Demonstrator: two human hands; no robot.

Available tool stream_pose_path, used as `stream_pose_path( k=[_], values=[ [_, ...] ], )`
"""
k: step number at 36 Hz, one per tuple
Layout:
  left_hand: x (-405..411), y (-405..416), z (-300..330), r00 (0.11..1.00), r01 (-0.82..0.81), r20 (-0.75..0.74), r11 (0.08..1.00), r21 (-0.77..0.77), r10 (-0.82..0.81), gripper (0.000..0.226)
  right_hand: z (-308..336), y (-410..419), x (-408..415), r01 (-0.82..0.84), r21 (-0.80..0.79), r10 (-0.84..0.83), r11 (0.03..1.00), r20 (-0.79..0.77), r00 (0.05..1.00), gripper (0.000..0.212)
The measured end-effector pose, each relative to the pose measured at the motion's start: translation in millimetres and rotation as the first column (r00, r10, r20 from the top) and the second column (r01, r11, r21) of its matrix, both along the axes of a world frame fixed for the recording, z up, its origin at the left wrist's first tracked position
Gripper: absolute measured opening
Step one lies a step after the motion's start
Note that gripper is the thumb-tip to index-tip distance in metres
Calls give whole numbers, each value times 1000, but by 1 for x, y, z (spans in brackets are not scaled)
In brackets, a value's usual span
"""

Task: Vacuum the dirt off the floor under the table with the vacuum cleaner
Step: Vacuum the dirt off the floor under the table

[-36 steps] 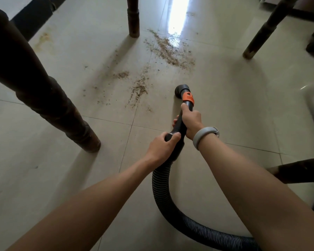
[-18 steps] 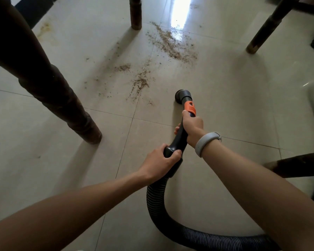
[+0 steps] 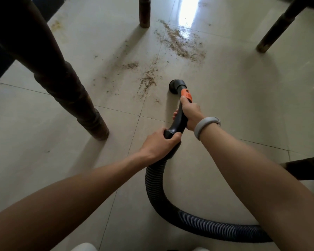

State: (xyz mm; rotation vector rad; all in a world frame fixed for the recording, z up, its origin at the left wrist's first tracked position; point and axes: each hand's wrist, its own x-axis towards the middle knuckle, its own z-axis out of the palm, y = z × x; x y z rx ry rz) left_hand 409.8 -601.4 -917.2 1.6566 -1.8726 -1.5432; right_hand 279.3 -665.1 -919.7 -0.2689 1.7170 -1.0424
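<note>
A: Dirt, brown and crumbly (image 3: 149, 79), lies scattered over the pale glossy tiled floor (image 3: 234, 84) in patches; the nearest streak sits just left of and slightly beyond the round black nozzle (image 3: 175, 85), and a bigger, denser patch (image 3: 179, 42) lies farther off, toward the bright glare.

B: And the hands?

A: Both are wrapped around the vacuum's black curved plastic handle with its orange collar (image 3: 181, 115). The right hand (image 3: 190, 113) grips high, just behind the collar, so it is the one nearer the dirt. The left hand (image 3: 159, 144) clasps the low end, where the black ribbed hose (image 3: 154, 182) joins and loops away to the near right.

B: Which way does the handle point?

A: Its long axis runs from near to far, tilted a touch left at the tip. The nozzle seems to rest on clean tile, so I'd judge the next move is a short push forward and left into the near streak.

B: Anything in the way?

A: A thick dark wooden leg (image 3: 76, 98) stands well left; another thinner leg (image 3: 144, 13) stands beyond the dirt.
</note>
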Motion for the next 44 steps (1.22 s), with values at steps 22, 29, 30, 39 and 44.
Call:
stream_pose_path(
  k=[22, 29, 30, 39, 44],
  values=[
    [57, 57, -2, 985, -17, -160, 954, 298, 67, 24, -10, 53, 68, -205, 52, 197, 977, 129, 972, 27],
    [30, 30, -1, 991, 105, -113, 954, 282, -75, 37, -13, 41, 32, -47, 56, 52, 997, -84, 995, 31],
    [24, 26, 0, 988, 128, -118, 950, 285, -97, 37, -13, 41, 24, -13, 56, 19, 998, -99, 995, 31],
    [-17, 13, 2, 990, 134, -74, 977, 165, -123, 41, -9, 36, -26, 137, 54, -130, 989, -122, 984, 30],
    [-4, 16, -4, 994, 76, -94, 984, 163, -61, 35, -9, 26, -20, 64, 50, -60, 997, -76, 995, 33]
  ],
)
